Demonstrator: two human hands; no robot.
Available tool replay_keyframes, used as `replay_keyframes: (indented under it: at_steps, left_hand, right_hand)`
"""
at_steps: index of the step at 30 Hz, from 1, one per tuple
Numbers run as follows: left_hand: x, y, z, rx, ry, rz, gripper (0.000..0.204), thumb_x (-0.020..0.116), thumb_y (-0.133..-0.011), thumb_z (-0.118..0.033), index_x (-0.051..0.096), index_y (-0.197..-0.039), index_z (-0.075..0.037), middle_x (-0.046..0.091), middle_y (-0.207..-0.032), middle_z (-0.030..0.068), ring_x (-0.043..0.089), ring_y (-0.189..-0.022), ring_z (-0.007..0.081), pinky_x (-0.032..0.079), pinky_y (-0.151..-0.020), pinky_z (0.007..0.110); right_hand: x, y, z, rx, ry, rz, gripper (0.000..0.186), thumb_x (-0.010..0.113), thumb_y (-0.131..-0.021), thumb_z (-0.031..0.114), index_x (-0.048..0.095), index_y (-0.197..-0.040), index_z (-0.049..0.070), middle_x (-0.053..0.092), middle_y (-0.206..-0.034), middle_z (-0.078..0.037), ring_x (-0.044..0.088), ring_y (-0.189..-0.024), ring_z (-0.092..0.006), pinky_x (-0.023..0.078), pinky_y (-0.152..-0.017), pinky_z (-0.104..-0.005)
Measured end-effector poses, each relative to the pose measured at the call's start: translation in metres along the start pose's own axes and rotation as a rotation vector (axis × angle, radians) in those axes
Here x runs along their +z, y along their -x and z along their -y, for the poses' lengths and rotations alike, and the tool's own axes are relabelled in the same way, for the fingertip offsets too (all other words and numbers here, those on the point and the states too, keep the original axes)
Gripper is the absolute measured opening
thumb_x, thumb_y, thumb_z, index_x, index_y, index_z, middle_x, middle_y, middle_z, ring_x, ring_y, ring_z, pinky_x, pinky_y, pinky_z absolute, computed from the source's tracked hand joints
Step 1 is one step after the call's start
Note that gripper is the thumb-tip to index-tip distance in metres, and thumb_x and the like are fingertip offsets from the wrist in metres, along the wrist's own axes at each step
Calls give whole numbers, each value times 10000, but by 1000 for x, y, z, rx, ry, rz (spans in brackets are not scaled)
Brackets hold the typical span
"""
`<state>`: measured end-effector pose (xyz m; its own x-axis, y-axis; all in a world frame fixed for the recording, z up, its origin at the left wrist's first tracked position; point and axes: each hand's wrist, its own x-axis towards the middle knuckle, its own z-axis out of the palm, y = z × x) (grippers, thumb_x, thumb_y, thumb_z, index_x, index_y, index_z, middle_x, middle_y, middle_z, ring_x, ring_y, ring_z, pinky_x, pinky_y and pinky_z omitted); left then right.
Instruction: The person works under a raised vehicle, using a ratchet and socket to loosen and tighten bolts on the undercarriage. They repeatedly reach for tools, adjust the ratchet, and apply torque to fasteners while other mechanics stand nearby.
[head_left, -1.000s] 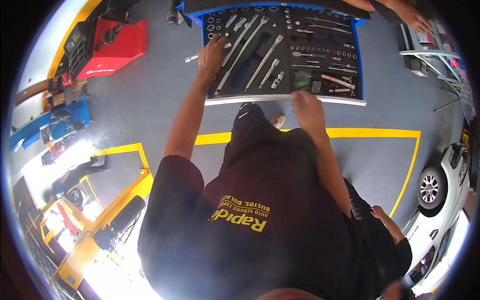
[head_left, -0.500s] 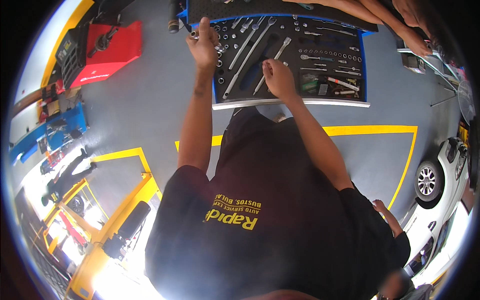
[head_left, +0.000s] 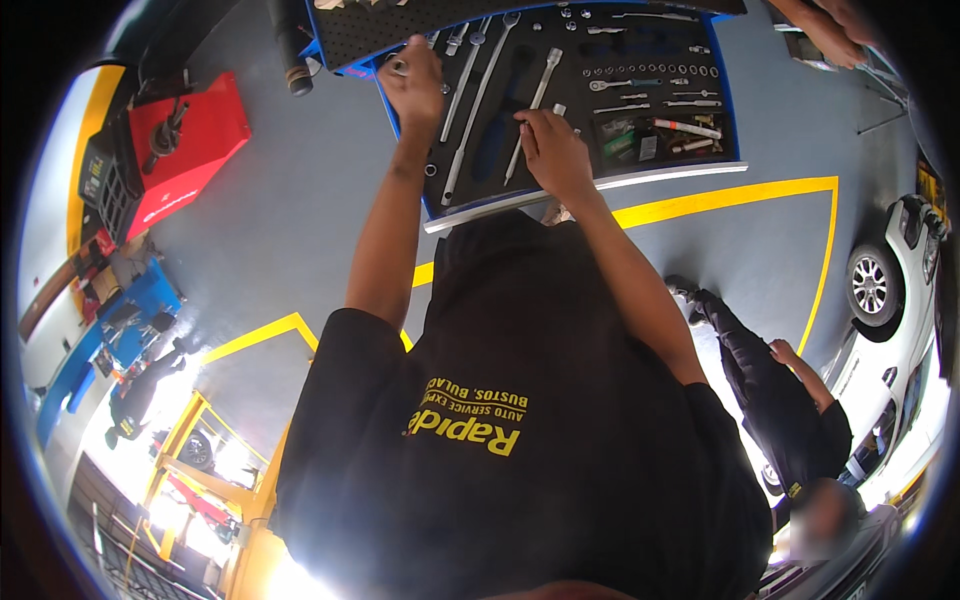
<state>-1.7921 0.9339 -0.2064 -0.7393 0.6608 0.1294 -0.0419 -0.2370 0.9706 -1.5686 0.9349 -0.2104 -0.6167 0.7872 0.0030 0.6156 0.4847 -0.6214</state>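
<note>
My left hand [head_left: 413, 92] is closed over the left side of an open tool drawer [head_left: 595, 182], with a shiny metal socket [head_left: 400, 67] in its fingers. Loosely bent, my right hand [head_left: 558, 155] hovers above the dark foam with thumb and fingers apart, and I see nothing in it. Its fingertips are close to a long chrome wrench bar [head_left: 545, 80] lying at a slant. A short socket [head_left: 559, 108] shows just behind that hand. Longer chrome handles [head_left: 485, 90] lie between my hands, and the left hand hides part of the socket column.
Small sockets [head_left: 650, 71], a ratchet [head_left: 612, 85] and a white marker-like tube [head_left: 686, 128] fill the drawer's right side. Another person's arm [head_left: 825, 35] reaches in at far right. A red machine [head_left: 195, 150] stands left; a person [head_left: 770, 380] and a white car [head_left: 905, 300] are right.
The view has shifted, so the drawer sits higher and tilted. My right hand's fingers have loosened and straightened somewhat. The left hand still grips the socket. The person at right shows more fully.
</note>
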Motion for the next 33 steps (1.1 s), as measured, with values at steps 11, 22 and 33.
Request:
replay_keyframes:
  at_steps: [11, 22, 33]
  left_hand:
    - [50, 4, 9, 116, -437, -617, 719, 483, -1034, -506, 215, -538, -59, 229, -475, 22, 233, -494, 153, 267, -470, 376]
    - [-2, 1, 9, 98, -88, -560, 567, 520, -1029, -489, 422, -630, -98, 444, -489, 47, 364, -402, 145, 363, -421, 323]
    - [37, -36, -112, -750, 1290, 349, 407, 423, -1020, -153, 297, -634, -186, 198, -580, -55, 188, -504, 79, 196, -490, 267]
  right_hand:
    - [9, 4, 1, -80, 167, -79, 162, 582, -963, 215, 637, -1057, 95, 654, -937, -62, 672, -895, -247, 589, -720, -384]
    - [2, 11, -10, -244, 169, -305, 130, 686, -883, 149, 589, -820, 91, 612, -683, -29, 643, -619, -187, 537, -547, -318]
    - [5, -9, -5, -33, -479, -244, 175, 553, -942, 295, 657, -890, 163, 664, -789, -54, 677, -733, -281, 549, -621, -414]
